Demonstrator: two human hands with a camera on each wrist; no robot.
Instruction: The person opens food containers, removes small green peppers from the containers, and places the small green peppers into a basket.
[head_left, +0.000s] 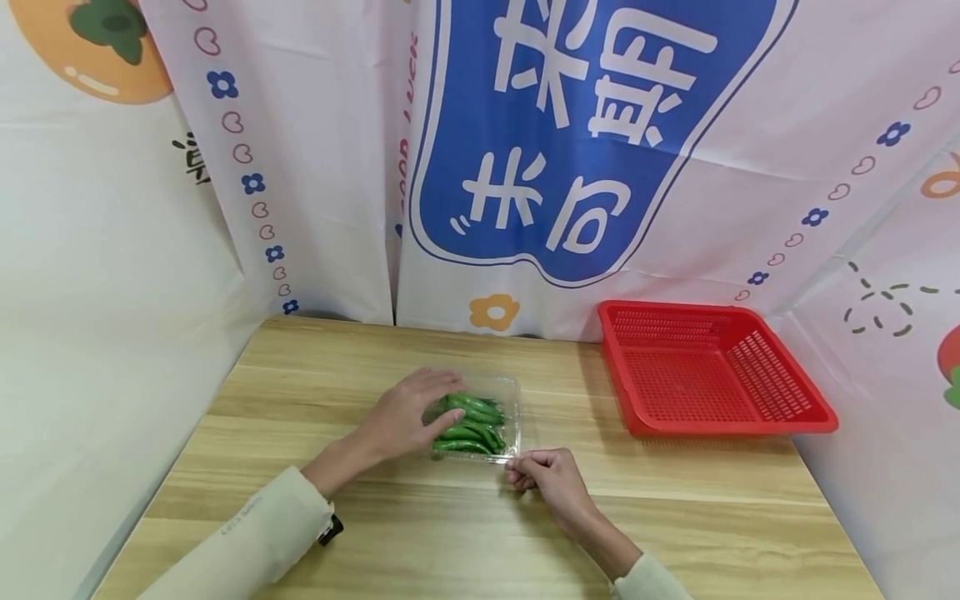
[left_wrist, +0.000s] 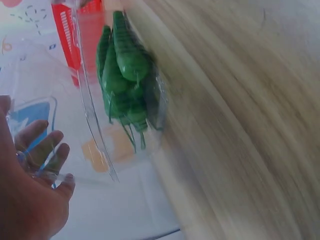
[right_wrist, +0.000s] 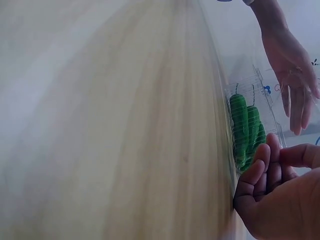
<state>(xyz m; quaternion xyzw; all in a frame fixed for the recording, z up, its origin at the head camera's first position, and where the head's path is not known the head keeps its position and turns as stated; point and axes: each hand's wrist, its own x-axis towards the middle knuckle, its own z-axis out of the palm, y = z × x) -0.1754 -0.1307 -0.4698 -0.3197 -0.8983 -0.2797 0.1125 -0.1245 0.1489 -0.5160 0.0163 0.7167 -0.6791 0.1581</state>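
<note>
Peppers (head_left: 471,408), green and slender, lie inside a clear plastic box (head_left: 512,392) on the wooden table (head_left: 450,533), between the person's 2 hands. The left hand (head_left: 411,412) is over the box's left side, palm facing it, fingers fairly straight and thumb spread wide from them. Clear plastic shows around those fingers in the left wrist view, though whether they touch it cannot be told. The right hand (head_left: 551,479) is narrow, thumb and forefinger pinching the box's near right corner, the other fingers curled in. Pale sleeves (head_left: 247,533) cover the forearms, and a black object (head_left: 331,530) sits at the left cuff. To the right, well apart from the box, a red perforated basket (head_left: 735,427) rests on the table. Behind hangs a white cloth (head_left: 330,167) bearing 1 large blue panel (head_left: 555,158) with white characters.
</note>
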